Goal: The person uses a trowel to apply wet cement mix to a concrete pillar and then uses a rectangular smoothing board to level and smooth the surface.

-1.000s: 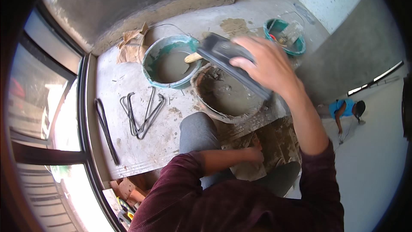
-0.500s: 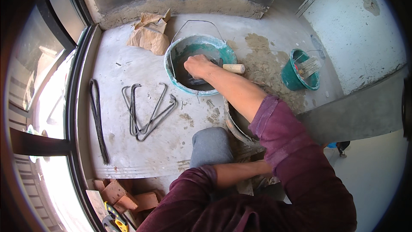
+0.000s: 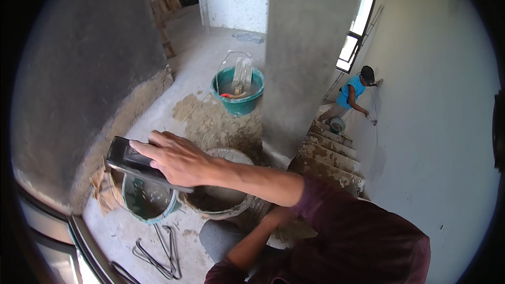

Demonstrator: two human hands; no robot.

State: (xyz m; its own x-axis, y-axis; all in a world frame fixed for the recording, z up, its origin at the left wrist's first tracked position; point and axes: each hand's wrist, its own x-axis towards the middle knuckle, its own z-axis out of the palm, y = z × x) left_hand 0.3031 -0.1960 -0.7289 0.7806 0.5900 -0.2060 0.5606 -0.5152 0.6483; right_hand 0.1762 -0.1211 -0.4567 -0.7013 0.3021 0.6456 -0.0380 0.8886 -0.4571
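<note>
My right hand (image 3: pixel 179 159) reaches across to the left, gripping a black, box-shaped plastic container (image 3: pixel 131 159) with its fingers along the top. The container is tilted above a teal bucket (image 3: pixel 171 209) that holds murky water. Just right of that stands a mortar-caked round bucket (image 3: pixel 239 211) with grey contents, partly hidden under my right forearm. My left hand (image 3: pixel 284 215) is low beside my knee, mostly covered by my right sleeve, so its fingers do not show.
A green bucket (image 3: pixel 242 106) with a float in it stands beyond a grey column (image 3: pixel 310 47). Bent metal rods (image 3: pixel 171 252) and a crumpled paper bag (image 3: pixel 107 194) lie at lower left. On the stairs (image 3: pixel 329 152) at right, a person in blue (image 3: pixel 355 92) works at the wall.
My right hand has come up out of the teal bucket with the black container. The view has swung right, bringing the column, stairs and other person into sight.
</note>
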